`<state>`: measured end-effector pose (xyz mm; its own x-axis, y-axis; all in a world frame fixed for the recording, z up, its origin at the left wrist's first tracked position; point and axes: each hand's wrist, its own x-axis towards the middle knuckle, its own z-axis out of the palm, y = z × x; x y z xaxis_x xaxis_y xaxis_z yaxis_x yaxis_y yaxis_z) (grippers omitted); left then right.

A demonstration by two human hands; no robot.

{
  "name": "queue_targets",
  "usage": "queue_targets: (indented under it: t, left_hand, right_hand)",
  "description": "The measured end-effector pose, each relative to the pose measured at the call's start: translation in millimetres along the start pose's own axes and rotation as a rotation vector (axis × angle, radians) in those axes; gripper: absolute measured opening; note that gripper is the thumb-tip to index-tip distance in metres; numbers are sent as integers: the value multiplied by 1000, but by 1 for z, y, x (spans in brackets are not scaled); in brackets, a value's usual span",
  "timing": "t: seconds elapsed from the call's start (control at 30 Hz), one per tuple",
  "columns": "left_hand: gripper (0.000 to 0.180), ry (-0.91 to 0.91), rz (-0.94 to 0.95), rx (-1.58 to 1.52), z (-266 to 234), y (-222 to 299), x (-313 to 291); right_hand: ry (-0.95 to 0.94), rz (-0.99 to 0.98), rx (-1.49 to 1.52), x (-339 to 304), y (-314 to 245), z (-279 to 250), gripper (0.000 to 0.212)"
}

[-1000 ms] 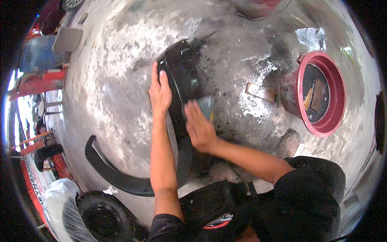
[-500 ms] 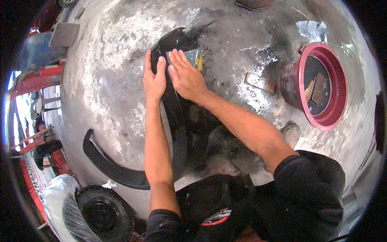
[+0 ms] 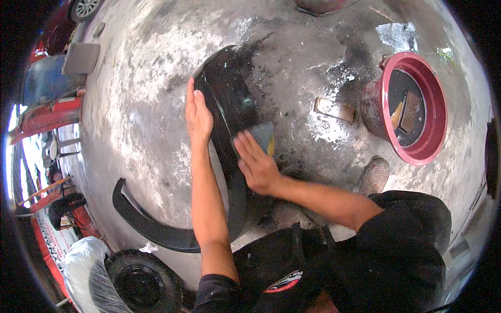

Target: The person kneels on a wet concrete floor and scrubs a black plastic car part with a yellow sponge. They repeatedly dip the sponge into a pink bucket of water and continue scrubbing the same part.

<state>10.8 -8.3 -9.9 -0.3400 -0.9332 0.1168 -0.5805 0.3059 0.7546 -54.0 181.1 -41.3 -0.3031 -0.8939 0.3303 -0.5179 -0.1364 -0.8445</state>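
A long, curved black wheel-arch flare (image 3: 227, 88) stretches away from me over the wet floor, its near end hooking round to the left. My left hand (image 3: 199, 120) holds its left edge, fingers along the outside and thumb at the rim. Pressed flat on the flare's right side, my right hand (image 3: 257, 163) covers part of a grey piece of sandpaper (image 3: 262, 134) with a yellow strip at its edge. The right fingers are straight, close together and slightly smeared by motion. My left forearm hides part of the flare.
On the right stands a red tub (image 3: 383, 104) of dark water with flat pieces inside. A brown block (image 3: 334, 109) lies beside it on the floor. My shoe (image 3: 374, 175) is near the tub. At lower left are a tyre (image 3: 141, 281) and a plastic-wrapped thing (image 3: 88, 271).
My right hand has slid toward me along the flare with the sandpaper, away from my left hand. The left hand stays at the edge. The whole view has shifted slightly.
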Motion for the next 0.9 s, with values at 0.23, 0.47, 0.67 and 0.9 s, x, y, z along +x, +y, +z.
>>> queue_targets:
  t: [0.23, 0.47, 0.67, 0.9]
  left_hand:
    - [88, -45, -30, 31, 18, 23, -10]
    - [90, -51, -99, -144, 6, 11, -2]
    - [88, -21, -109, -148, -4, 2, 3]
    - [85, -100, -106, -137, 7, 12, 3]
  right_hand:
    - [182, 285, 18, 73, 52, -1, 50]
    - [71, 383, 88, 18, 31, 5, 54]
    - [76, 336, 33, -47, 4, 9, 52]
    - [86, 389, 98, 33, 59, -7, 53]
